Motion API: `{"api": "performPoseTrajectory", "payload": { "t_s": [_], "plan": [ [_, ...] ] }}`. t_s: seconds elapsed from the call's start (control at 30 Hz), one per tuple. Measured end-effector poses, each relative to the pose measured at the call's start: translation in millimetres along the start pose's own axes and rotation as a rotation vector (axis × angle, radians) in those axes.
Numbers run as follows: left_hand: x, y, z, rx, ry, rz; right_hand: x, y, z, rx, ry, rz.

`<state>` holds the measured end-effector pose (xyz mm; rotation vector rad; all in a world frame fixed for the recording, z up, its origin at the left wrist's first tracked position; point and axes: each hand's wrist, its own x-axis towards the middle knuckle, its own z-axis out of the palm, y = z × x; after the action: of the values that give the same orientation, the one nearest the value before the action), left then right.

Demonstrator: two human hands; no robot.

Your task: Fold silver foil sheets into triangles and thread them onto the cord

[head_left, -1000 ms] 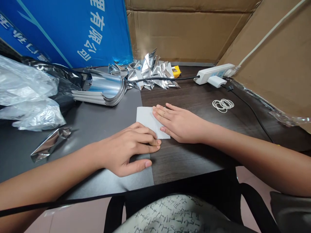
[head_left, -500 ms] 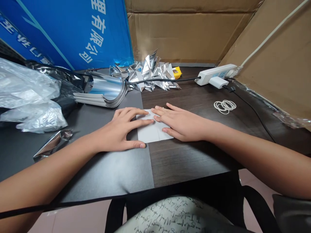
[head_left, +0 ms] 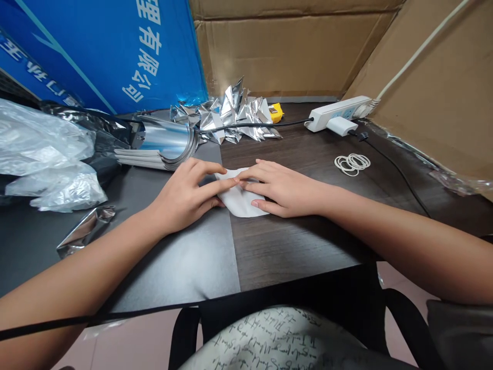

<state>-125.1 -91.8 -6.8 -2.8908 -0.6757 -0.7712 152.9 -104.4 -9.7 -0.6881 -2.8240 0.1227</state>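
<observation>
Between my hands, a small white sheet of paper (head_left: 243,201) lies across the seam of the grey mat and the dark wooden tabletop. Its left side bends up off the surface. My left hand (head_left: 194,192) has closed on that left side, with the thumb at the edge and the index finger on top. On the sheet's right part rests my right hand (head_left: 283,189), fingers apart and stretched out. The two index fingertips meet near the sheet's middle, and the fingers cover part of it.
Behind are curved silver-faced sheets (head_left: 162,141), folded silver pieces (head_left: 231,115) and a yellow item (head_left: 276,112). A power strip (head_left: 339,111) and white rubber bands (head_left: 352,163) lie right. Left are plastic bags (head_left: 50,154) and a silver packet (head_left: 85,231). Cardboard (head_left: 265,51) walls the back.
My left thumb has moved from the mat to the sheet's left edge, and that side has bent upward. My right hand stays on the sheet. The whole view has shifted slightly.
</observation>
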Motion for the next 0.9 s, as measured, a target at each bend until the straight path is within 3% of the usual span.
{"api": "performPoseTrajectory", "payload": {
  "t_s": [0.23,0.37,0.5,0.77,0.9],
  "plan": [
    [5.0,5.7,-5.8,-0.070,0.125,0.003,0.0,1.5,1.6,0.009,0.034,0.005],
    [9.5,15.6,-4.3,-0.170,0.097,0.049,1.4,0.2,1.6,0.089,0.065,0.036],
    [12.2,21.0,-1.4,-0.195,0.174,0.009,2.6,-3.3,1.1,0.109,0.070,0.021],
    [12.9,19.5,1.7,-0.228,0.107,0.021,4.5,-8.1,3.5,0.095,0.075,-0.057],
    [10.4,9.2,-4.2,-0.282,-0.006,0.004,5.3,-7.4,3.7,0.076,0.052,-0.092]
  ]
}}
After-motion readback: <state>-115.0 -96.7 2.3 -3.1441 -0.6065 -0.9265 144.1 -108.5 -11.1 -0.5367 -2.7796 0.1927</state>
